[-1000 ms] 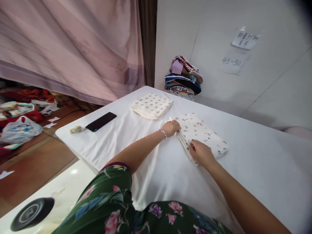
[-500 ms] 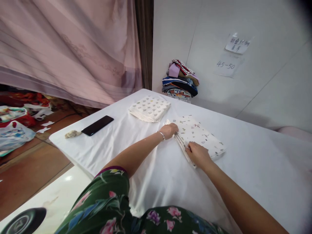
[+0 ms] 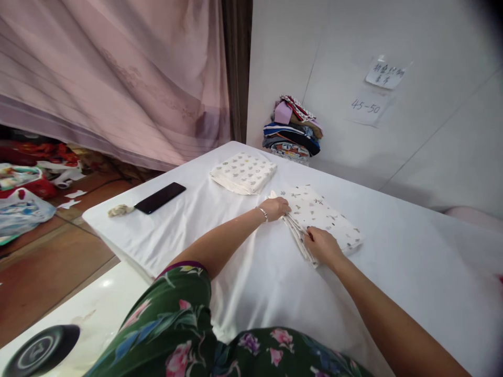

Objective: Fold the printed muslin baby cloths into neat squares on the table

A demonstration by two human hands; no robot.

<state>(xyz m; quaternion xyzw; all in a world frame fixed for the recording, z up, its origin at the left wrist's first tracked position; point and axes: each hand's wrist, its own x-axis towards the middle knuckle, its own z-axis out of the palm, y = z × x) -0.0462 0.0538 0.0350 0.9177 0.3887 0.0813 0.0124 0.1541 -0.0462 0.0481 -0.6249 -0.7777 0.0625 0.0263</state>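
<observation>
A folded white cloth (image 3: 322, 217) with small plant-like prints lies on the white-covered table (image 3: 243, 272). My left hand (image 3: 276, 208), with a bracelet at the wrist, has its fingers closed on the cloth's near left edge, where several layers show. Lower down the same edge, my right hand (image 3: 321, 245) grips the layers between thumb and fingers. The fingertips of both hands are partly hidden by the cloth. Behind my left hand rests a second folded cloth (image 3: 244, 173), cream with small grey-green prints, touched by neither hand.
On the table's left lie a black phone (image 3: 160, 198) and a small beige bundle (image 3: 120, 210). A pile of folded clothes (image 3: 293, 128) stands beyond the far edge, against the wall. A pink curtain (image 3: 129, 78) hangs at the left. Bottom left is a dark round object (image 3: 41, 351).
Both hands keep their hold on the cloth's edge, with my right hand shifted very slightly. The whole view has moved a little; the cloths and phone stay in place.
</observation>
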